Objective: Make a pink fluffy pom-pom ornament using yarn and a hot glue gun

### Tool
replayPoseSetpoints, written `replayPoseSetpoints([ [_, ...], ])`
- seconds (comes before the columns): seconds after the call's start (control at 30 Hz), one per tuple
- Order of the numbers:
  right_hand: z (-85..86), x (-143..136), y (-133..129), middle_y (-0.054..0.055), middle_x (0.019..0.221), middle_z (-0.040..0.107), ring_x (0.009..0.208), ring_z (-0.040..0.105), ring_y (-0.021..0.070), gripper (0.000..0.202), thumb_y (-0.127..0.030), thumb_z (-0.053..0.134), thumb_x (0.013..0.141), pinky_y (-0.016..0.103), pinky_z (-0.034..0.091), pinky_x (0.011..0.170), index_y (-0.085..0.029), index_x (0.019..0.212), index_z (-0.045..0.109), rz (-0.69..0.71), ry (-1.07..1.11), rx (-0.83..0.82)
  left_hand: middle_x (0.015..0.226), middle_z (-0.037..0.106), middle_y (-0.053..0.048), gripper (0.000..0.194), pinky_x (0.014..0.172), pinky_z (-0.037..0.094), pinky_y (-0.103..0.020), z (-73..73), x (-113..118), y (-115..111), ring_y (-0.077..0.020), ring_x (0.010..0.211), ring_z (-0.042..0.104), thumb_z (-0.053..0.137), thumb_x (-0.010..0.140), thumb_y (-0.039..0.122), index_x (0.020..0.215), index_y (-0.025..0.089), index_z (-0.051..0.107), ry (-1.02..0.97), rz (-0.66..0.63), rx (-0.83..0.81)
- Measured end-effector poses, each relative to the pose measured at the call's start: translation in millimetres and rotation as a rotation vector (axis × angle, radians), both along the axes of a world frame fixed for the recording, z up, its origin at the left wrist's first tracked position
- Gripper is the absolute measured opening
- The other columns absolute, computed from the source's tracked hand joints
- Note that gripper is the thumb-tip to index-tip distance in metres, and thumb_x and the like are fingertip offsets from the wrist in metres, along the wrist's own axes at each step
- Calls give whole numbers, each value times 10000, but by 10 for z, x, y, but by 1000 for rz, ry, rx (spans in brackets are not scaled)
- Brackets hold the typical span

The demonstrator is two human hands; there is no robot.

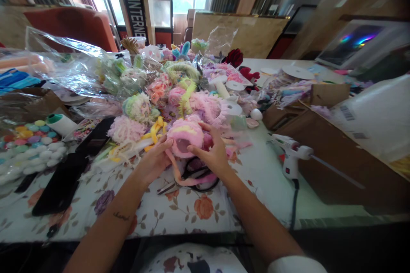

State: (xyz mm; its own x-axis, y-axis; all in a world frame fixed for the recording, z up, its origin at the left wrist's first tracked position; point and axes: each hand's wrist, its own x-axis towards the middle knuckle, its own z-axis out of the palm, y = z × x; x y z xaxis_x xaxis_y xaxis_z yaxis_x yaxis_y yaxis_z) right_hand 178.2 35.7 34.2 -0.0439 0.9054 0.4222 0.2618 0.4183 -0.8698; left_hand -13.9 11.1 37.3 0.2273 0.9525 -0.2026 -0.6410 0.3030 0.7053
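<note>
Between my two hands is a fluffy pink doll head [188,130] with a smooth, darker opening and a pale yellow patch on its top. My left hand [156,163] grips its left side with the fingers partly hidden. On its right side, my right hand [214,150] holds it between thumb and fingers. A peach fuzzy strip [175,169] hangs below it and curves to the right. Under the strip lie black-handled scissors [197,170], blades toward the left. Yellow fuzzy stems [157,130] lie just left of the pink piece.
A white glue gun [290,155] stands at right by a cardboard box [333,166]. A dark phone [60,183] and bagged pompoms [38,145] lie at left. Fluffy pieces, ribbon spools [297,72] and clear plastic wrap [77,68] crowd the back.
</note>
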Motion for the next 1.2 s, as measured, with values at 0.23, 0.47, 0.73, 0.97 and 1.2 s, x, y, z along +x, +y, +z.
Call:
replayPoseSetpoints([
  [0.23, -7, 3, -6, 114, 1313, 669, 1259, 607, 327, 680, -509, 868, 695, 500, 460, 1113, -247, 1270, 619, 3, -27, 41, 973, 767, -37, 161, 887, 598, -323, -28, 9, 10, -171, 882, 731, 730, 846, 146, 1001, 174, 695, -92, 42, -128],
  [0.47, -13, 20, 25, 108, 1315, 679, 1252, 619, 320, 716, -545, 871, 676, 482, 474, 1112, -229, 1270, 627, 69, 62, -38, 1004, 775, -76, 135, 1066, 541, -411, 36, 50, -25, -236, 1052, 723, 734, 870, 191, 995, 147, 707, -155, -56, -131],
  [0.73, -31, 47, 63, 105, 1329, 668, 1276, 601, 331, 769, -562, 890, 651, 489, 465, 1123, -244, 1298, 620, 109, 49, -33, 1043, 785, -83, 155, 1101, 529, -419, 29, 43, -41, -236, 1084, 731, 691, 890, 149, 1044, 152, 703, -190, -64, -90],
  [0.97, -54, 42, 60, 107, 1428, 602, 1323, 577, 312, 776, -562, 864, 700, 482, 464, 1136, -274, 1358, 569, 121, 50, -42, 1183, 771, -127, 519, 1065, 559, -472, 12, 24, -38, -294, 1175, 711, 613, 926, 137, 1440, 177, 554, -179, -31, -102],
  [1.2, -152, 540, -169, 56, 884, 748, 803, 726, 216, 310, -486, 785, 794, 354, 604, 757, -208, 899, 698, -421, 214, 19, 1193, 780, -96, 577, 969, 617, -388, 30, -60, 49, -255, 1101, 750, 452, 983, 41, 1507, 280, 495, -356, 153, -134],
])
